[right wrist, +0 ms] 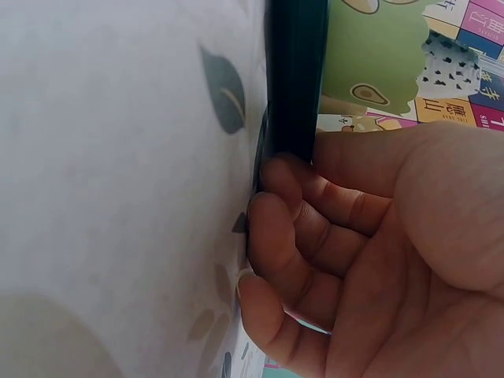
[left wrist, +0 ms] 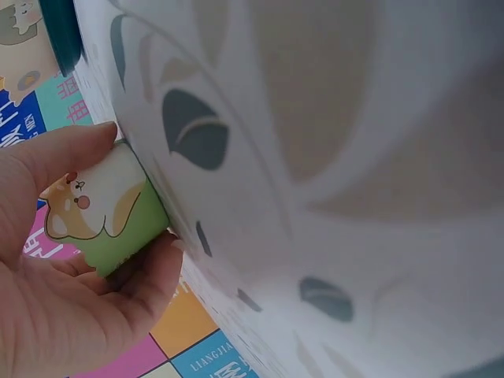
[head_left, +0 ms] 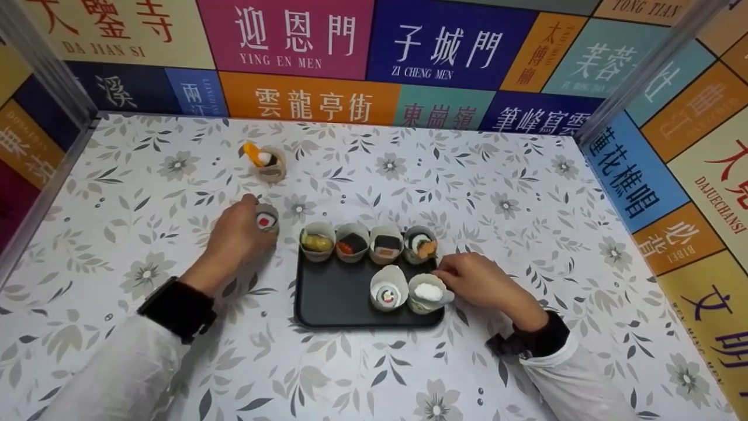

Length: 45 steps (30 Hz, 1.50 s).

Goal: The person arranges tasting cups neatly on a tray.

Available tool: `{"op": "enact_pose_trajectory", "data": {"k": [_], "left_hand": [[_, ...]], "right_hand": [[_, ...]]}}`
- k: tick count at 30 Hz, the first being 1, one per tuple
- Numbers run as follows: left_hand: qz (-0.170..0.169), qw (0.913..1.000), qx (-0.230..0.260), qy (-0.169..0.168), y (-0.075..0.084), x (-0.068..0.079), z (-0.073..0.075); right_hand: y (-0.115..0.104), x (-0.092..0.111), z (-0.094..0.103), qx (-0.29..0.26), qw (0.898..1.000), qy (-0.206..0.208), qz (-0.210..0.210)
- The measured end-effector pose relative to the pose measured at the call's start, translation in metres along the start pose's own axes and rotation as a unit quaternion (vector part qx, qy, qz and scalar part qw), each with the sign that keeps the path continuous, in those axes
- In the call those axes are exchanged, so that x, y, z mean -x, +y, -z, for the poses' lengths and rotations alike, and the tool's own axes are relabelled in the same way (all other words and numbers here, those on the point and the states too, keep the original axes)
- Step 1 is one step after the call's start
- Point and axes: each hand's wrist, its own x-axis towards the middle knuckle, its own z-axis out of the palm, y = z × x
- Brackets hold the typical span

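My left hand [head_left: 236, 234] grips a small paper cup [left wrist: 118, 209], green with a cartoon dog, between thumb and fingers. A sushi roll with a red centre [head_left: 266, 221] sits inside this cup, which is at the tabletop left of the black tray [head_left: 333, 292]. At the tray's right edge, my right hand [head_left: 482, 280] pinches the rim, thumb above and curled fingers low against the table. Several cups line the tray's back edge, from one with yellow food [head_left: 317, 242] to one with an orange topping [head_left: 422, 245]. Nearer the front stand a cup with a roll [head_left: 388, 295] and one with white food [head_left: 428, 292].
Farther back on the left, another cup [head_left: 272, 166] holds a white and orange piece with a dark band. Panels printed with Chinese characters [head_left: 304, 41] wall in the back and sides of the flower-patterned table [head_left: 526, 175].
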Motion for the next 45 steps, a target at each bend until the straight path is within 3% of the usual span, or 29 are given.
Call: {"op": "enact_pose_trajectory", "data": {"k": [8,14,19,27,36,45], "left_hand": [[-0.004,0.9972,0.074,0.003,0.000,0.010,0.003],[-0.034,0.9969,0.065,0.027,0.000,0.020,0.005],[-0.045,0.9959,0.066,0.042,0.004,0.037,0.007],[-0.046,0.9948,0.088,0.022,0.024,0.066,0.014],[-0.111,0.9869,0.101,0.059,0.040,0.084,0.005],[-0.167,0.9789,0.088,0.079,0.062,0.096,-0.013]], "right_hand": [[0.000,0.001,0.000,0.002,1.000,0.003,0.001],[0.002,0.002,-0.001,0.013,1.000,0.006,0.012],[0.002,0.002,-0.001,0.006,1.000,0.008,0.016],[0.002,0.001,-0.001,0.001,1.000,0.003,0.007],[0.002,0.001,-0.001,0.002,1.000,0.002,0.003],[0.001,0.000,0.000,0.009,1.000,0.000,-0.007]]}}
